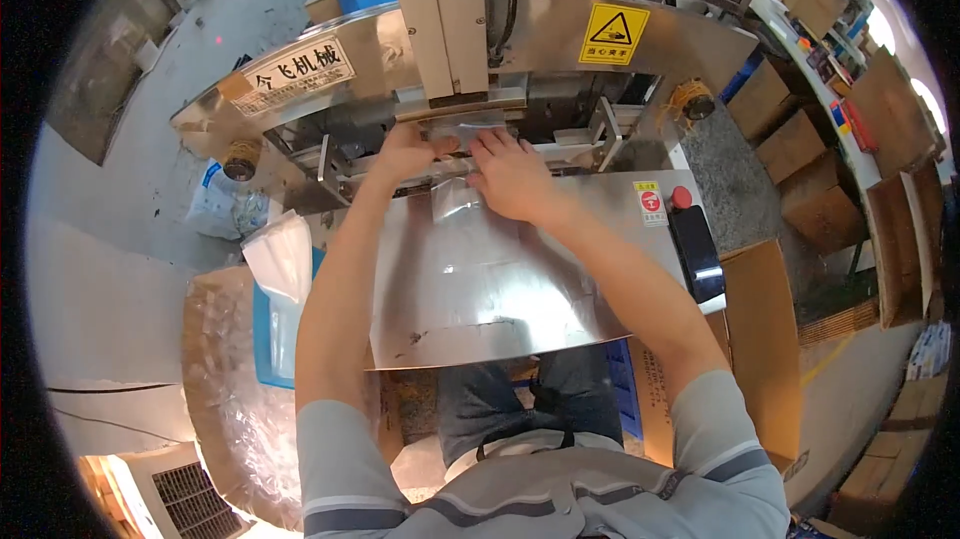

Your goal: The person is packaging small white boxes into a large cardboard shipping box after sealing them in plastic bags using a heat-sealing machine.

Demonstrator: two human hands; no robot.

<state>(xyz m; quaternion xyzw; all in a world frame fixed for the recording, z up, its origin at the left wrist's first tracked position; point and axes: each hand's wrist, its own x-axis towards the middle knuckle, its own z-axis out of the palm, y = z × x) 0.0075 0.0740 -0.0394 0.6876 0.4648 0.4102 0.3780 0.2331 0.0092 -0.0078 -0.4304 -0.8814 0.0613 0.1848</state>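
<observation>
- Lying flat under both hands at the far edge of the steel table [480, 289], a clear plastic bag [455, 201] has its top end pushed into the slot of the machine [400, 69].
- The left hand [405, 154] pinches the bag's upper left corner; the right hand [510, 174] presses flat on it with fingers spread, not closed around it.
- The table is a shiny steel sheet with a bright glare; beyond it stands the steel machine with a yellow warning sticker [613, 34] and a red button [680, 196].
- A dark phone [695, 251] lies at the table's right edge; a stack of clear bags [280, 259] sits in a blue bin on the left.
- Cardboard boxes [790, 144] line the right side of the room; the floor is grey concrete.
- The bag's far end is hidden in the slot, and its edges are hard to trace against the steel.
- Its long axis runs away from the person, mouth toward the machine.
</observation>
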